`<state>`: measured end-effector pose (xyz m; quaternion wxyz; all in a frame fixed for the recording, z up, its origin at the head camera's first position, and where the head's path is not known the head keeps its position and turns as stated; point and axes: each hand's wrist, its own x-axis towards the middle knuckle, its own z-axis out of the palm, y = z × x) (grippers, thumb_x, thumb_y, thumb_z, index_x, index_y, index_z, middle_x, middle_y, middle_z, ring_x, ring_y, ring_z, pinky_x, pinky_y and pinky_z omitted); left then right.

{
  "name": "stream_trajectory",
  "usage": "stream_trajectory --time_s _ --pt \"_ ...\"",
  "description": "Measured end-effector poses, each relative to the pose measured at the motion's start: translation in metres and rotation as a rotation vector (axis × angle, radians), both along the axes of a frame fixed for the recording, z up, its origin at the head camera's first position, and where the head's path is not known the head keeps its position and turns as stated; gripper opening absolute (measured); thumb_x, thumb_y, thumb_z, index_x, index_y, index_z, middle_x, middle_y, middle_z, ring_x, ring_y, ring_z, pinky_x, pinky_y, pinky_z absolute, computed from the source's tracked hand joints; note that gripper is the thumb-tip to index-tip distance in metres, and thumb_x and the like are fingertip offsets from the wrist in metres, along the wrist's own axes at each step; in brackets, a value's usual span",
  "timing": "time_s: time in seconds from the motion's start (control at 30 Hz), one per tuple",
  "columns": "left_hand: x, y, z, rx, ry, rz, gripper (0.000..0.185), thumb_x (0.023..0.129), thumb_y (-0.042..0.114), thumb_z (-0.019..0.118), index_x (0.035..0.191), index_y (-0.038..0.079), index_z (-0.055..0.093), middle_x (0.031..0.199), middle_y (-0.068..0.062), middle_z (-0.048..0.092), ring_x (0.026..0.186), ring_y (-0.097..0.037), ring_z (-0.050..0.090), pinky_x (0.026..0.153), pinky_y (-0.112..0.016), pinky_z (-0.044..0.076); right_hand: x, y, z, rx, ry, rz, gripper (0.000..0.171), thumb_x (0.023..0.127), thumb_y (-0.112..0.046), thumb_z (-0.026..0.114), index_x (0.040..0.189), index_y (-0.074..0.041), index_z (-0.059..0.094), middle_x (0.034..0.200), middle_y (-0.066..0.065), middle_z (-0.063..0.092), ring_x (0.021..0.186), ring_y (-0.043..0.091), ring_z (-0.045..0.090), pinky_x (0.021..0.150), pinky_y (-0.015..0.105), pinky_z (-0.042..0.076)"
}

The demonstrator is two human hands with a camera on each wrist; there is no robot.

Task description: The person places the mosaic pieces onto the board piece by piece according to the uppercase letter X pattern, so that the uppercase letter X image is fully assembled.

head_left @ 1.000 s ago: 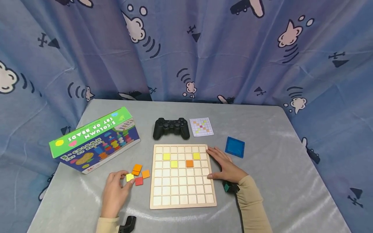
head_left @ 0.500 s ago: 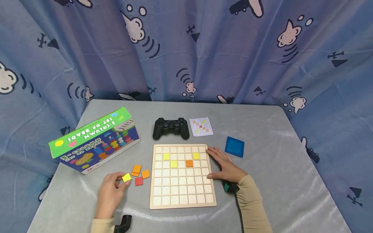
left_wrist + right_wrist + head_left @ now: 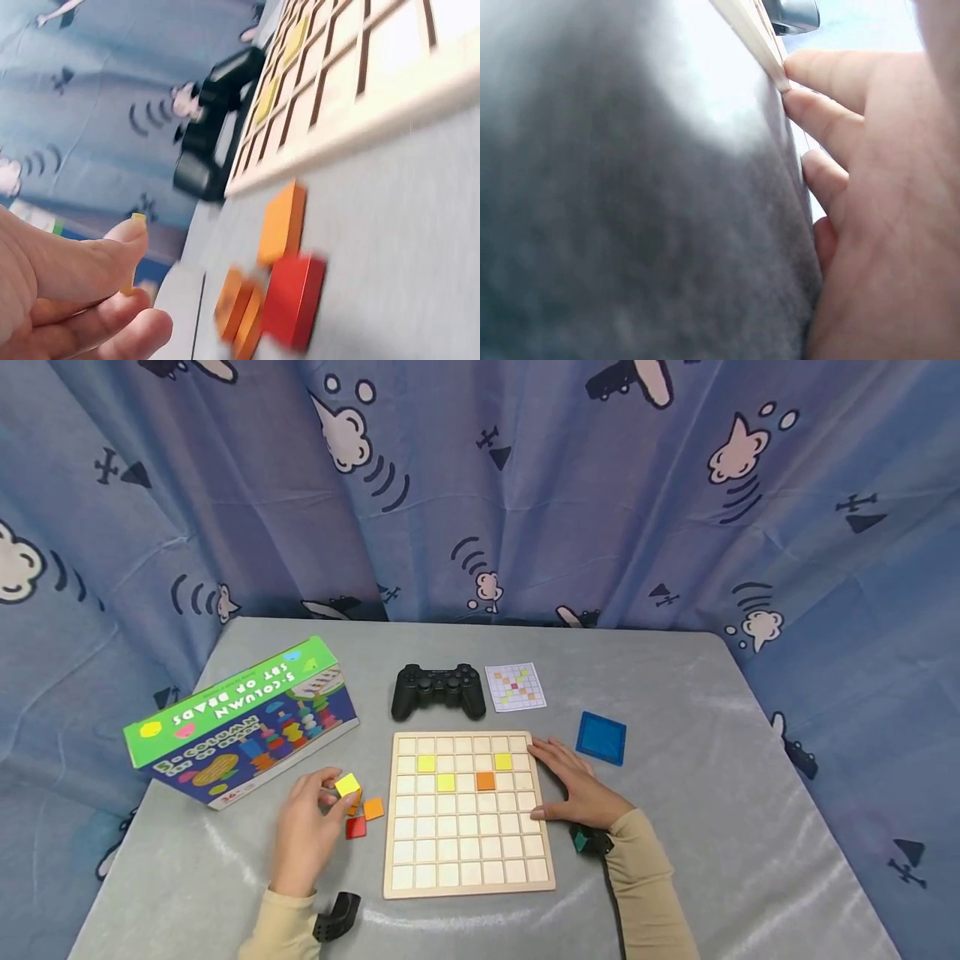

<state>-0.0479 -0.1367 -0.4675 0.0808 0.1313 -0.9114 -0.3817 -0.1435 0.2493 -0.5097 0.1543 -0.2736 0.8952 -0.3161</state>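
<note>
L hand (image 3: 311, 818) pinches yellow tile (image 3: 347, 786) lifted just above loose orange/red tiles (image 3: 360, 817), lower left of frame, w/ R hand (image 3: 573, 785) flat, fingers straight vs grid board (image 3: 468, 814) right edge, prob. steadying it.

Even, bright light; wrist views blurred (right one badly).

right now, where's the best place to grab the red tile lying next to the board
Pinch the red tile by two opposite side edges, coming straight down from above. It lies flat on the table, so its thin edges are the only grip. The orange tile sits close at its far-right corner, so the near and left sides are probably freest.
</note>
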Motion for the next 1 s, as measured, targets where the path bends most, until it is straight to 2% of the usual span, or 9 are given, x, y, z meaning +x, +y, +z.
stream_trajectory --time_s 0.2,0.37,0.5,0.63,0.8,1.0 --pt "-0.013 0.025 0.0 0.004 0.023 -0.092 0.03 0.084 0.012 0.074 0.112 0.004 0.064 0.1 -0.009 0.06 0.081 -0.02 0.057 0.065 -0.033 0.046 0.001 -0.001 -0.001 -0.007 -0.003 -0.007 0.096 0.077 -0.049 0.076 0.152 -0.018 0.025 0.159 0.002 0.019 0.147 0.033 0.004 0.11 0.064 0.007" --pt "-0.02 0.048 0.0 -0.007 0.094 -0.181 0.029 0.08 0.011 0.077 0.107 0.005 0.067 0.099 -0.007 0.059 0.078 -0.018 0.056 0.065 -0.032 0.045 0.001 -0.001 0.0 -0.001 -0.007 -0.012 0.096 0.077 -0.049 0.075 0.152 -0.018 0.026 0.159 0.002 0.02 0.147 0.032 0.005 0.11 0.063 0.007" --pt "-0.025 0.065 -0.004 -0.039 0.132 -0.272 0.028 0.078 0.012 0.08 0.102 0.007 0.069 0.095 -0.005 0.059 0.076 -0.017 0.058 0.065 -0.031 0.047 0.0 -0.001 -0.001 -0.003 -0.002 -0.008 0.096 0.077 -0.048 0.076 0.152 -0.018 0.025 0.159 0.002 0.019 0.147 0.033 0.005 0.11 0.063 0.007" --pt "-0.027 0.081 -0.012 -0.073 0.133 -0.347 0.026 0.077 0.013 0.08 0.101 0.008 0.07 0.092 -0.003 0.058 0.076 -0.014 0.056 0.066 -0.027 0.047 -0.001 -0.001 -0.002 -0.009 0.001 0.0 0.096 0.077 -0.048 0.076 0.152 -0.018 0.025 0.159 0.002 0.019 0.147 0.033 0.004 0.11 0.063 0.007" --pt "-0.028 0.096 -0.019 -0.092 0.111 -0.396 0.027 0.076 0.015 0.082 0.1 0.01 0.07 0.09 0.0 0.056 0.072 -0.01 0.049 0.063 -0.024 0.044 -0.002 -0.001 -0.002 -0.011 -0.004 -0.002 0.096 0.077 -0.048 0.076 0.152 -0.018 0.025 0.159 0.002 0.019 0.147 0.033 0.004 0.11 0.064 0.007" --pt "-0.028 0.106 -0.025 -0.08 0.066 -0.443 0.027 0.075 0.016 0.082 0.099 0.011 0.07 0.09 0.001 0.057 0.077 -0.011 0.055 0.067 -0.026 0.048 -0.001 -0.001 -0.002 -0.01 -0.007 -0.009 0.095 0.077 -0.049 0.076 0.152 -0.019 0.026 0.159 0.002 0.02 0.147 0.033 0.004 0.11 0.063 0.006"
